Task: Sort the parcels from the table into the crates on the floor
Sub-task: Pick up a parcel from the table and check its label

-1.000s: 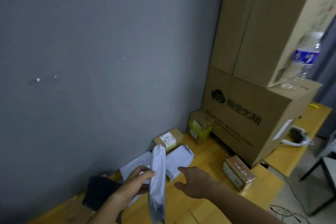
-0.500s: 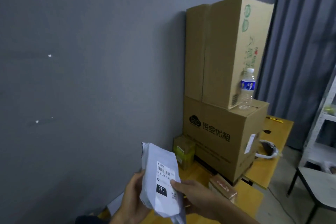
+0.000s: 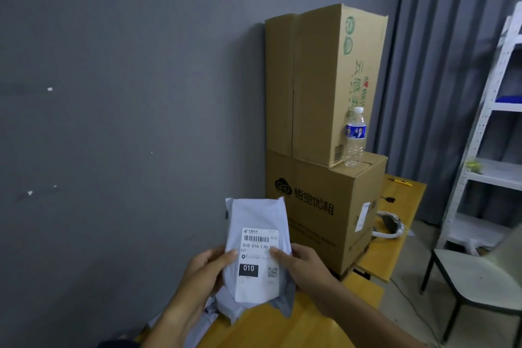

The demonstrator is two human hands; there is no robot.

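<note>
A grey plastic mailer parcel (image 3: 255, 223) stands upright in front of me, above the wooden table (image 3: 296, 325). Its white label faces me and shows a barcode and the number 010. My left hand (image 3: 207, 268) grips the parcel's left edge with the thumb on the label. My right hand (image 3: 303, 268) grips the right edge, thumb also on the label. Under the parcel, another grey mailer (image 3: 197, 328) lies on the table, partly hidden by my left arm. No crates are in view.
Two big cardboard boxes (image 3: 319, 200) are stacked at the table's far end against the grey wall, with a water bottle (image 3: 355, 137) on the lower one. A white headset (image 3: 388, 224) lies beside them. A chair (image 3: 474, 280) and white shelving (image 3: 488, 121) stand to the right.
The parcel was raised from the table and turned label-forward. My right hand came onto its right edge, so both hands now hold it. My view lifted and swung right.
</note>
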